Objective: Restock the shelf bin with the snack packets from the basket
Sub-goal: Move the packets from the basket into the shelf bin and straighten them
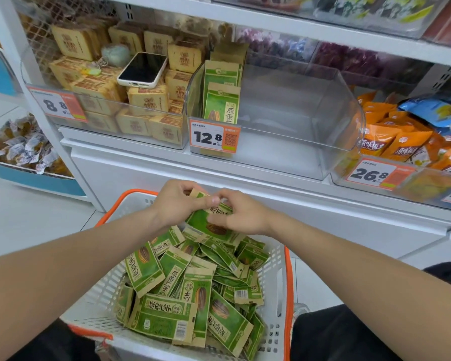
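A white basket (276,290) with an orange rim sits in front of me, heaped with several green and tan snack packets (167,295). Above its far end both hands hold one green snack packet (203,221). My left hand (177,201) pinches its top edge, and my right hand (241,214) grips its upper right side. On the shelf above stands a clear shelf bin (310,121) with a 12.8 price tag (214,136). A few of the same packets (223,92) stand upright at its left end; most of the bin is bare.
Left of the bin, a clear bin holds tan boxed snacks (141,100) with a phone (142,70) lying on top. To the right is a bin of orange packets (401,142). A white cabinet front (297,199) runs below the shelf, close behind the basket.
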`<act>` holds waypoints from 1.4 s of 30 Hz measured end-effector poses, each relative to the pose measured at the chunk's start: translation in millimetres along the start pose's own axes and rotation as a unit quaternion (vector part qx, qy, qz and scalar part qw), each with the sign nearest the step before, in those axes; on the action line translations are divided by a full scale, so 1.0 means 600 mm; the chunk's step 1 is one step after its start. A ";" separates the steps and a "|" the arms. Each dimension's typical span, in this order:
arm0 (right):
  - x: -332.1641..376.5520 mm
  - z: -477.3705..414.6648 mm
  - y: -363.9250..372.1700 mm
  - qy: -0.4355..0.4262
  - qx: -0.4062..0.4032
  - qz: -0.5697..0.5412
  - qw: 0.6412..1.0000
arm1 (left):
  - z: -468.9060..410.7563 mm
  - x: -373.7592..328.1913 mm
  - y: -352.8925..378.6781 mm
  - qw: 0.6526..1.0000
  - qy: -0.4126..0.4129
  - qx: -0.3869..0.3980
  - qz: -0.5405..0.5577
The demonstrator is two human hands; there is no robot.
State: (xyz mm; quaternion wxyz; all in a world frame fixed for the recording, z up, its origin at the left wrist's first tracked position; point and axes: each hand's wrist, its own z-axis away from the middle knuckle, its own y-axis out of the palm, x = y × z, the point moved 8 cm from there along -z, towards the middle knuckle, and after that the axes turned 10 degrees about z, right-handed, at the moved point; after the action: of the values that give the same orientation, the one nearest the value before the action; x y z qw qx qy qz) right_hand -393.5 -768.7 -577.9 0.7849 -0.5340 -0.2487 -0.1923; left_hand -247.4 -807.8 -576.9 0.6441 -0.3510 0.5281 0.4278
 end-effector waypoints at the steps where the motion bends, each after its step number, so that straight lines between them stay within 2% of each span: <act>1: 0.018 0.001 -0.002 -0.025 -0.029 -0.006 0.999 | 0.002 -0.016 0.005 1.000 0.014 -0.002 0.015; 4: 0.066 0.006 -0.037 -0.064 -0.113 0.027 0.991 | 0.003 -0.069 0.002 0.994 0.081 -0.065 0.026; 9: 0.112 0.032 -0.164 -0.058 -0.283 0.017 0.957 | -0.002 -0.167 -0.026 0.964 0.167 -0.209 0.001; 13: 0.135 0.049 -0.255 -0.042 -0.367 -0.051 0.928 | -0.002 -0.244 -0.032 0.935 0.271 -0.221 -0.059; 16: 0.132 0.038 -0.309 -0.007 -0.380 -0.119 0.917 | -0.010 -0.283 -0.039 0.895 0.347 -0.236 -0.150; 18: 0.114 0.012 -0.323 0.029 -0.337 -0.267 0.902 | -0.017 -0.298 -0.032 0.860 0.373 -0.245 -0.249; 21: 0.087 -0.026 -0.326 0.075 -0.290 -0.481 0.824 | -0.032 -0.299 -0.026 0.834 0.341 -0.258 -0.349; 22: 0.079 -0.037 -0.328 0.083 -0.293 -0.514 0.802 | -0.040 -0.296 -0.026 0.835 0.327 -0.252 -0.364; 23: 0.071 -0.045 -0.330 0.096 -0.298 -0.520 0.795 | -0.048 -0.293 -0.024 0.844 0.312 -0.237 -0.365; 26: 0.053 -0.059 -0.335 0.118 -0.332 -0.499 0.792 | -0.066 -0.285 -0.018 0.879 0.277 -0.191 -0.339; 28: 0.059 -0.067 -0.337 0.083 -0.335 -0.500 0.794 | -0.066 -0.284 -0.018 0.876 0.274 -0.188 -0.349; 29: 0.062 -0.073 -0.341 0.068 -0.338 -0.476 0.809 | -0.066 -0.284 -0.019 0.875 0.276 -0.188 -0.351; 32: 0.071 -0.089 -0.342 0.056 -0.323 -0.307 0.894 | -0.069 -0.281 -0.024 0.872 0.284 -0.187 -0.352; 35: 0.088 -0.102 -0.312 0.077 -0.222 -0.188 0.954 | -0.071 -0.279 -0.024 0.863 0.301 -0.190 -0.358; 38: 0.086 -0.103 -0.313 0.127 -0.202 -0.097 0.966 | -0.073 -0.278 -0.025 0.856 0.306 -0.201 -0.365; 42: 0.087 -0.109 -0.291 0.153 -0.114 -0.143 0.971 | -0.074 -0.277 -0.021 0.853 0.299 -0.207 -0.375</act>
State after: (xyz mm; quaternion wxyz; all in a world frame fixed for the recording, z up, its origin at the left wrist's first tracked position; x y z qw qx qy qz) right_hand -438.8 -893.9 -437.0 0.7121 -0.5429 -0.1761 -0.4088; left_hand -265.0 -882.7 -422.9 0.4789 -0.7585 0.4229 0.1281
